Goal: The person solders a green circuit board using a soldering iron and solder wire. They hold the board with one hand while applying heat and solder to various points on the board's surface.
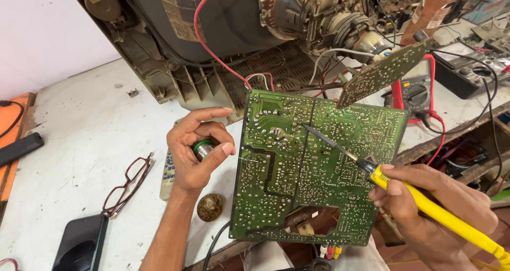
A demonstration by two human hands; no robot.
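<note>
A large green circuit board (pixel 297 196) stands tilted at the table's front edge, solder side toward me. My left hand (pixel 194 154) holds a small green spool of solder wire (pixel 202 149) just left of the board; a thin wire end reaches toward the board's left edge. My right hand (pixel 425 202) grips a yellow-handled soldering iron (pixel 425 204), and its dark tip (pixel 305 126) touches the board near its upper middle. Behind the board sits an opened tube television (pixel 223 32) with a red wire running down to the board.
Red-framed glasses (pixel 127 183), a dark phone (pixel 79 244), a remote (pixel 167 175) and a round flux tin (pixel 210 207) lie on the white table at the left. A smaller circuit board (pixel 382 72), a multimeter (pixel 417 93) and a brown bottle (pixel 433 8) are at the right.
</note>
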